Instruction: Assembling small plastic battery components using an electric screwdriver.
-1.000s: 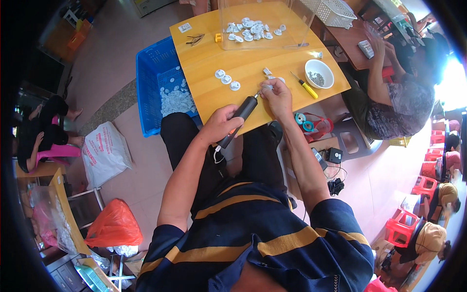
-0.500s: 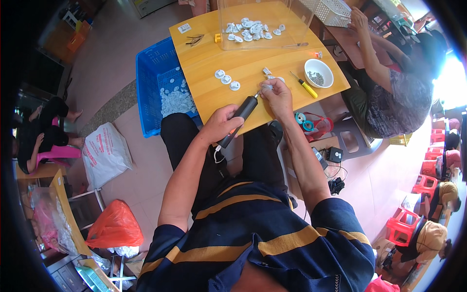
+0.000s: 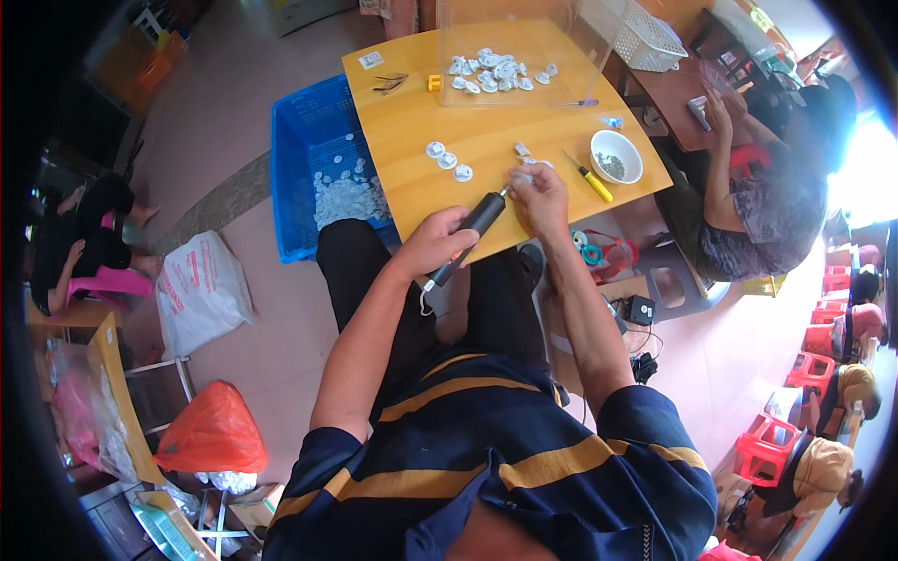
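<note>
My left hand (image 3: 438, 245) is wrapped round a black electric screwdriver (image 3: 481, 218) with a white cord at its rear end. The tool slants up and right, its bit meeting a small white part (image 3: 527, 178) pinched in my right hand (image 3: 544, 202). My fingers hide most of that part. Just beyond them lies another small white piece (image 3: 521, 150) on the wooden table (image 3: 402, 122). Several round white parts (image 3: 448, 161) rest to the left of the tool. Right of my right hand are a yellow-handled screwdriver (image 3: 595, 184) and a white bowl (image 3: 627, 142) of small screws.
A clear plastic box (image 3: 524, 101) with several white parts stands at the table's back. Left of the table is a blue crate (image 3: 288, 187) with many white pieces. A co-worker (image 3: 767, 206) sits at the right. Tweezers (image 3: 391, 84) lie at the far left corner.
The table's place in the picture has shifted slightly right and down. Both hands keep the screwdriver and white part together. The co-worker's raised hand has come down, and a pale object shows there.
</note>
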`<state>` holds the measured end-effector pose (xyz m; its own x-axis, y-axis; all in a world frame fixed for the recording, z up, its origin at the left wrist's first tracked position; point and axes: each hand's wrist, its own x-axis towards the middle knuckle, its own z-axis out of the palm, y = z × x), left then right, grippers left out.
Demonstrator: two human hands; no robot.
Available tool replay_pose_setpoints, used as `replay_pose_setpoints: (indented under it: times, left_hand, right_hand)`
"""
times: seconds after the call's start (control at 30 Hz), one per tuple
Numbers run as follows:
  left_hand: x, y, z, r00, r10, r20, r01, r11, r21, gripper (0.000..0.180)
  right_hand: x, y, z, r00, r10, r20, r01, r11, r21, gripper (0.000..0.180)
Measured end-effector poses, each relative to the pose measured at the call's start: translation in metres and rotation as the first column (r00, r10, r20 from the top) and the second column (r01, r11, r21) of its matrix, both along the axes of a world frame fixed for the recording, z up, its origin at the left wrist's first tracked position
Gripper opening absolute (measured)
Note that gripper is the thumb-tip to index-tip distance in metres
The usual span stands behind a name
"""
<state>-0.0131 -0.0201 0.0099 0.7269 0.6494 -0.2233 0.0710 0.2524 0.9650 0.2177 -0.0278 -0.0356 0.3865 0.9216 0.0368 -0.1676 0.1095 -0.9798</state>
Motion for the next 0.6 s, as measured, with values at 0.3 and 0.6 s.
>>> replay_pose_setpoints:
  times: [0.3,0.6]
  left_hand:
    - [-0.005,0.007,-0.008,0.998,-0.055,0.014,0.055,0.998,0.019,0.031]
    - [-0.024,-0.004,-0.013,0.894,0.228,0.385,-0.188,0.972,-0.138,0.037]
  right_hand:
    - [-0.003,0.0,0.008,1.0,0.015,-0.024,-0.014,0.998,0.056,0.012]
    - [-0.034,0.011,0.008,0.798,-0.167,0.579,0.111,0.985,0.131,0.016]
